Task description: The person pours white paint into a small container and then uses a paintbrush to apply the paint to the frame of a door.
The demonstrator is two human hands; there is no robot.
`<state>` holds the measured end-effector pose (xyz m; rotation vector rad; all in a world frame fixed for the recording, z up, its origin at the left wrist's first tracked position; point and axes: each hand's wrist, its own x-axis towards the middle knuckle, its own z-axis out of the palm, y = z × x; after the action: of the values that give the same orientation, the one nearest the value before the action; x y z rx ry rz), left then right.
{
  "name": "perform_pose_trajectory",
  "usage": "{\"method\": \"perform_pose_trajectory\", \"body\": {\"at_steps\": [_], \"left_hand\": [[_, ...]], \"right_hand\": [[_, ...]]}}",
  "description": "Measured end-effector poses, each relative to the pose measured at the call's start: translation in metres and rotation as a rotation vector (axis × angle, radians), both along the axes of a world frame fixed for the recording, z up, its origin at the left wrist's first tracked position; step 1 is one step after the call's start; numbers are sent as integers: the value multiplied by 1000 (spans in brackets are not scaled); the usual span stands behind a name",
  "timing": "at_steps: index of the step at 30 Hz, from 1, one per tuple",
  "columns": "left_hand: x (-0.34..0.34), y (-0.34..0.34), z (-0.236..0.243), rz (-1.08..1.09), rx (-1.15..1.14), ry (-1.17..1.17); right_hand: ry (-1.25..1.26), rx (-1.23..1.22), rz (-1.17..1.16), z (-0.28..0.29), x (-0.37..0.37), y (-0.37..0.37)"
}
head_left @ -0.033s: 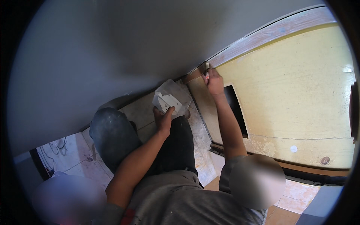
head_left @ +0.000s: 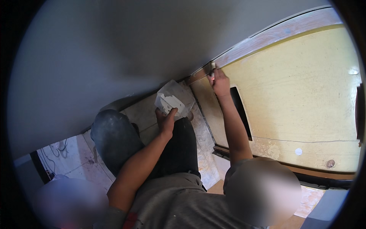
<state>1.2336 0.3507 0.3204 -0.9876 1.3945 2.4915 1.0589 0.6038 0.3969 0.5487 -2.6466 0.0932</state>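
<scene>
Evidently the two hands share the work between holding and reaching. The left hand (head_left: pixel 165 121) has its grip clamped on the near side of a translucent plastic tub (head_left: pixel 164 91), thumb toward the rim. The tub is just beyond the right knee (head_left: pixel 183 131), its mouth turned up toward the person, so the white paste-like material (head_left: pixel 173 104) inside shows plainly. Held there, between body and wall, it probably stays handy to the other arm and spares a bend to the tiled floor (head_left: pixel 206 131).

The right hand (head_left: pixel 220 84) has its grip closed around a small pale tool (head_left: pixel 213 66); blur hides whether this is a brush or a scraper. The arm is stretched forward over the cream door panel (head_left: pixel 293 87), seemingly because the tool's end has to come to the narrow wooden strip (head_left: pixel 267 41) in the angle beside the grey wall (head_left: pixel 95 72). Whether the tip touches the wood, I cannot tell. The fingers sit close to the working end, which likely gives finer control in that tight corner. Along the strip, whitish smears lie to the right of the hand, while a browner length shows to its left. The low, bent-kneed posture presumably brings both tub and strip within easy reach.
</scene>
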Motion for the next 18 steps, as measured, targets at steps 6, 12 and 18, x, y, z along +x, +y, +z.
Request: {"method": "perform_pose_trajectory", "body": {"at_steps": [6,12,18], "left_hand": [[5,-6,0,-65,119,24],[4,-12,13,-136,210,114],[6,-41,50,-216,279,385]], "right_hand": [[219,-58,36,110,23,-18],[503,-651,-84,193,86,-43],[-142,-1025,-116,215,185,-99]]}}
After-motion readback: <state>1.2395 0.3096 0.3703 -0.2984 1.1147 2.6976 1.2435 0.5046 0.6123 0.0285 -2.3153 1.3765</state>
